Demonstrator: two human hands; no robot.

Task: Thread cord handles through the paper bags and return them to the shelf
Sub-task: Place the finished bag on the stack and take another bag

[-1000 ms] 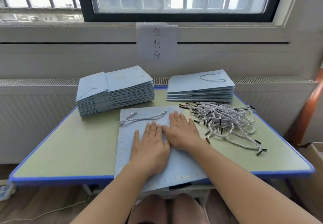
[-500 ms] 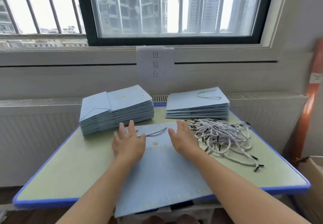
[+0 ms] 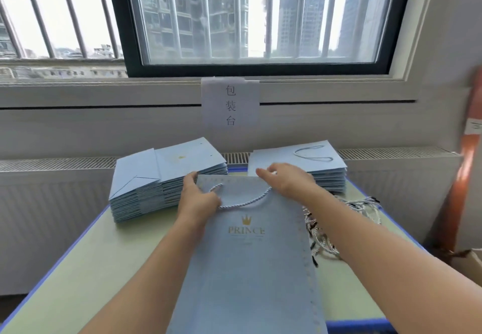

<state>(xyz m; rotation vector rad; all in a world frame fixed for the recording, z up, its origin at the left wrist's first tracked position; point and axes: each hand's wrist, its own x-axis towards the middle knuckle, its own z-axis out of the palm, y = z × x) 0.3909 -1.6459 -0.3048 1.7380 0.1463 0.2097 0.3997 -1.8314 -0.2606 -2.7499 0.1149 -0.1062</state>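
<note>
- Bag (image 3: 250, 263) with the gold crown print lies lengthwise in front of the person, its long axis running from its near end, which overhangs the bench (image 3: 86, 268) edge, away to its top edge under both hands.
- Left hand (image 3: 198, 198) grips the bag's top left corner, fingers (image 3: 190, 178) curled over the edge; the twisted cord handle (image 3: 242, 201) hangs in a loop just right of this hand, one end passing by the thumb.
- Right hand (image 3: 284, 180) holds the top right corner, fingers bent round the edge with the forefinger pointing left along it; whether it also pinches the cord's other end I cannot tell.
- Finished stack (image 3: 300, 166), topped by a bag with a handle, sits just beyond and right of the right hand, so that hand is the nearer one for setting this bag down.
- Unthreaded stack (image 3: 167, 177) lies just left of the left hand, touching or nearly touching its fingers.
- Loose cords (image 3: 347, 219) lie in a heap under and to the right of the right forearm.
- Judging by the fitted handle, the coming move is a short carry forward and right, keeping the long axis as it lies.
</note>
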